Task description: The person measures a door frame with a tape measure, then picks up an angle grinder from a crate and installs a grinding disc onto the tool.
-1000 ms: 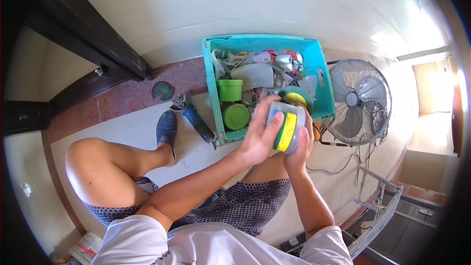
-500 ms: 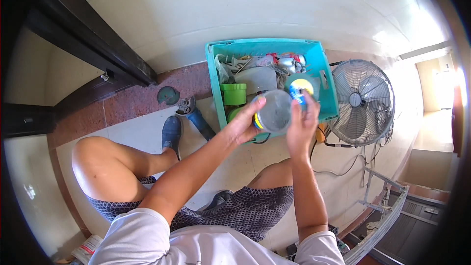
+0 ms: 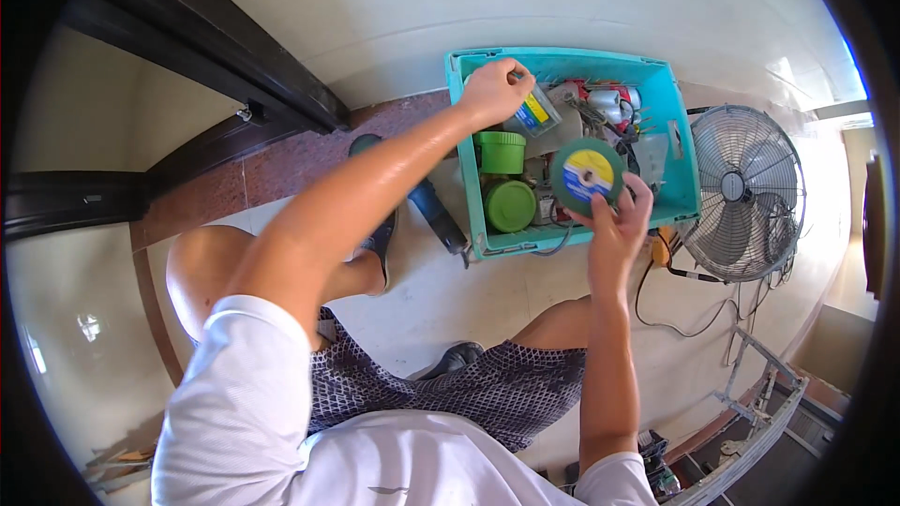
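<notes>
In my right hand [image 3: 619, 220] is a green grinding disc [image 3: 587, 171] with a yellow and blue centre label, held by its lower right edge over the near side of a teal crate [image 3: 583, 54]. My left hand [image 3: 495, 94] reaches to the crate's far left part, its fingers curled at a clear plastic container [image 3: 538, 112] with a yellow and blue label. That container is tilted above the crate's contents, and my hand partly hides it. Below it in the crate are a green screw-lid jar [image 3: 502, 153] and a round green lid [image 3: 511, 206].
Wires and metal cans [image 3: 614, 105] fill the crate's far right. A floor fan [image 3: 736, 187] stands right of it, with cables on the floor. A blue angle grinder [image 3: 436, 215] lies to the left. A metal ladder [image 3: 755, 440] is at lower right, a dark door frame [image 3: 216, 37] at upper left.
My left hand has carried the clear container away from me to the crate's far left. The disc in my right hand now faces up, further from the container. The view has shifted left.
</notes>
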`<state>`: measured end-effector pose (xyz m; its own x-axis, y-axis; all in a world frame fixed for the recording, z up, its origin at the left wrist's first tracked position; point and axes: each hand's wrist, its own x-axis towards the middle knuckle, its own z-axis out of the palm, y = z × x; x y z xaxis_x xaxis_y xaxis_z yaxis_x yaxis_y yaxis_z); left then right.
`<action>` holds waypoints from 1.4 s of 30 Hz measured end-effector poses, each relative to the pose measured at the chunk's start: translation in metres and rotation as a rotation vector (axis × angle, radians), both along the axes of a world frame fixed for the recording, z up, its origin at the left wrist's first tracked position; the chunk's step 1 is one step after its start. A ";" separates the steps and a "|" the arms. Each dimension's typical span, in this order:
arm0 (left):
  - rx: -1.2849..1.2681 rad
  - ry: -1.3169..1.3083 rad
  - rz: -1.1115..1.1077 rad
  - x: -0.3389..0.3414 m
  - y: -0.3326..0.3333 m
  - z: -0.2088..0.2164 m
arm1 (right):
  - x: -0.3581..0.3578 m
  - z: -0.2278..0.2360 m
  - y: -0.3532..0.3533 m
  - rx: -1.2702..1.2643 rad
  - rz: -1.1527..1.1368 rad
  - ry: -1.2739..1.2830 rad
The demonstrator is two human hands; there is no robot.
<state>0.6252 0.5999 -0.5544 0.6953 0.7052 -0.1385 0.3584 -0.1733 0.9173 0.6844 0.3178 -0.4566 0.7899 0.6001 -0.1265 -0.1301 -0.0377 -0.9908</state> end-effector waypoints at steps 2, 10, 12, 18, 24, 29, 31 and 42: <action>-0.504 0.075 -0.343 -0.027 0.011 0.041 | -0.004 -0.014 0.030 -0.012 0.057 0.100; -0.246 0.296 -0.570 -0.166 0.041 0.065 | -0.085 -0.056 0.114 0.097 0.268 0.413; -0.045 0.444 -0.625 -0.170 0.048 0.079 | -0.089 -0.080 0.118 0.033 0.235 0.384; -0.852 0.212 -0.030 -0.216 0.071 0.068 | -0.126 -0.093 0.155 0.174 0.483 -0.244; -0.752 0.332 0.085 -0.282 0.117 0.051 | -0.175 -0.132 0.169 -0.333 0.580 -0.475; -0.743 0.356 0.252 -0.357 0.105 0.010 | -0.199 -0.176 0.223 -0.967 0.973 -1.009; -0.730 0.326 0.288 -0.370 0.085 -0.020 | -0.200 -0.194 0.232 -1.044 1.037 -1.032; -0.769 0.192 0.546 -0.376 0.038 -0.096 | -0.203 -0.168 0.231 -0.881 0.977 -0.861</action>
